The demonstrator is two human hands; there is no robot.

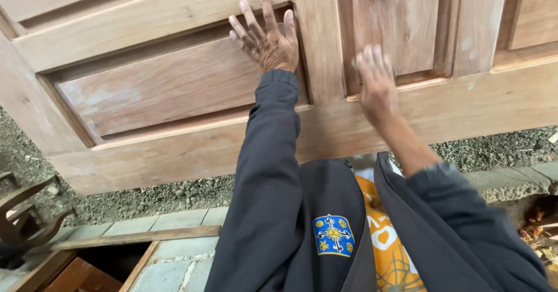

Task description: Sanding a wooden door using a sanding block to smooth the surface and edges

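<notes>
The panelled wooden door [174, 83] lies raised above gravel [174, 196]. The left hand [266, 36] presses flat, fingers spread, on its recessed panel; the right hand [376, 83], blurred, rests open beside it. Below the door lies a wooden strip [136, 238].

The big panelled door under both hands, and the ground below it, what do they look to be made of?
The door looks like solid wood, bare and unvarnished: visible grain, a dark knot, pale dusty patches. The left hand lies flat on a recessed panel, the right hand on a blurred spot beside it. The ground seems loose grey gravel, edged by grey paving slabs, probably concrete.
</notes>
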